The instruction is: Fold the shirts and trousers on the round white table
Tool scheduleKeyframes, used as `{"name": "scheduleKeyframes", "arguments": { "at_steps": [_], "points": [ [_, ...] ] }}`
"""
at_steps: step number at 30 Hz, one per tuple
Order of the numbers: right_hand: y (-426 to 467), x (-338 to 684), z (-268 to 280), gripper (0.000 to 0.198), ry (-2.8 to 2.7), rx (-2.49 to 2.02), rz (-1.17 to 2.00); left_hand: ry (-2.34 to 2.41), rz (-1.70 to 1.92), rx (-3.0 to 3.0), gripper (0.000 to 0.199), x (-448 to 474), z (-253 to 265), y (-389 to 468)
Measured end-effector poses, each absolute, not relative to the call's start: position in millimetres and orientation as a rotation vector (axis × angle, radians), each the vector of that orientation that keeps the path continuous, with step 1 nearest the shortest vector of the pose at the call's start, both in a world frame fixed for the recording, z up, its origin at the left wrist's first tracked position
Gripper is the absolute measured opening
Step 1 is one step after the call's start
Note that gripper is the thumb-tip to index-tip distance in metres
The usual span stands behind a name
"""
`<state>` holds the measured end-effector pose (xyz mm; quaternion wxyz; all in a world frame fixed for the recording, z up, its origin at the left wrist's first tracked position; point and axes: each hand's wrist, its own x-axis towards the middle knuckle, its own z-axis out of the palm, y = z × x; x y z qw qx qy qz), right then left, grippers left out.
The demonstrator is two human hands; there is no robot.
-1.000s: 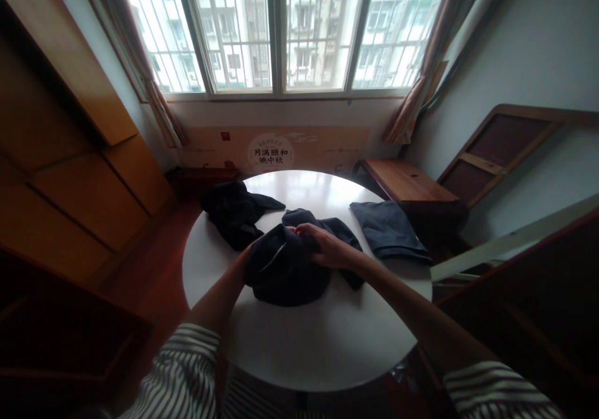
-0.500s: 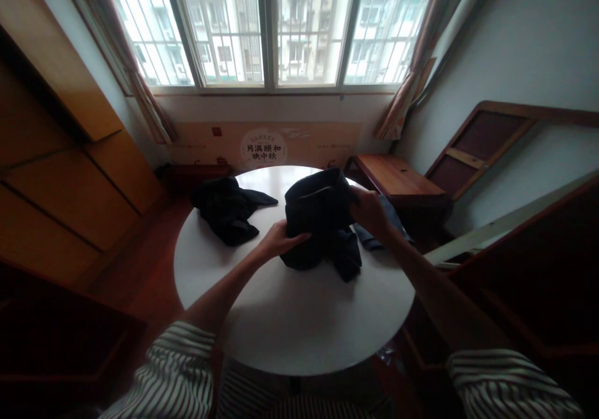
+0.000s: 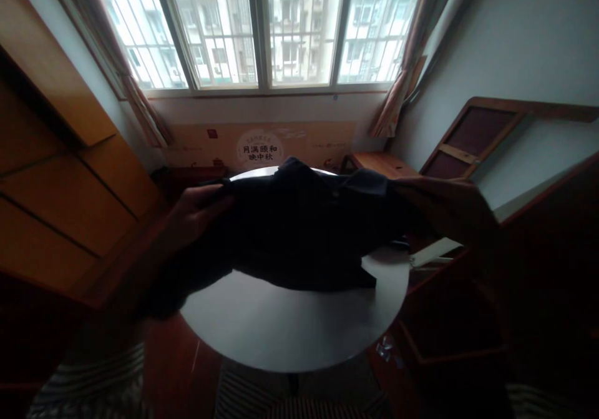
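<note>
Pinching a dark, apparently collared garment (image 3: 304, 231), left hand (image 3: 199, 211) and right hand (image 3: 447, 202) hold it outspread.

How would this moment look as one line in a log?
left hand: grips dark garment | right hand: grips its other side | garment: spread between hands, above white table | beyond: window

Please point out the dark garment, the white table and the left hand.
Dark garment (image 3: 299, 231), head view: middle of cloth.
White table (image 3: 290, 328), head view: bare near top.
Left hand (image 3: 194, 211), head view: hand's middle.
</note>
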<state>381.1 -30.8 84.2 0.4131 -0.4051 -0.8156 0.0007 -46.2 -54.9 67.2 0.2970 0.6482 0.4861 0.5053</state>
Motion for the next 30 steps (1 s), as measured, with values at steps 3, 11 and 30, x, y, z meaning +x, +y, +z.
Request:
{"name": "scheduleKeyframes", "arguments": {
  "at_steps": [3,11,30],
  "points": [
    [-8.4,362.7,111.7,0.034,-1.984,-0.984,-0.19,1.566,1.442,2.215,0.03,-58.3,105.4,-28.1],
    [146.2,295.6,131.7,0.036,-2.061,-1.112,-0.564,2.144,1.312,2.512,0.031,-31.6,137.8,99.7],
    [-60.7,262.7,-106.2,0.053,-2.533,-1.162,0.616,1.993,0.834,1.885,0.063,-41.3,-122.0,-101.0]
  ]
}}
